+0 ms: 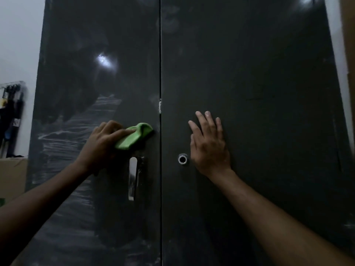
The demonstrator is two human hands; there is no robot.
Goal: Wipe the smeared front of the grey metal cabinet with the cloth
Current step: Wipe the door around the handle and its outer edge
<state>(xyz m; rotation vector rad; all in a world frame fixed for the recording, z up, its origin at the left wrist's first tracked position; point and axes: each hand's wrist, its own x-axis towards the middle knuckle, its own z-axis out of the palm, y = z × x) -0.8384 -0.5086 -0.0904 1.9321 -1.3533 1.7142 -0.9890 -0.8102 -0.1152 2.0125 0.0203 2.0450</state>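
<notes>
Green cloth [134,136], bunched under our gripping left hand [101,144] on the cabinet [259,73] above the handle [133,177], right hand [208,144] spread flat: bunching risks re-smearing residue.

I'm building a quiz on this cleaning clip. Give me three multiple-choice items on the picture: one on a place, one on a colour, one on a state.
1. Where is the cloth?
A. on the left door above the handle
B. on the right door
C. on the floor

2. What colour is the cloth?
A. white
B. green
C. red

3. How is the right hand?
A. gripping the handle
B. clenched in a fist
C. flat on the right door

Answers: 1 A, the left hand presses it above the handle; 2 B, it is bright green; 3 C, straight fingers lie on the right door beside the keyhole.
</notes>
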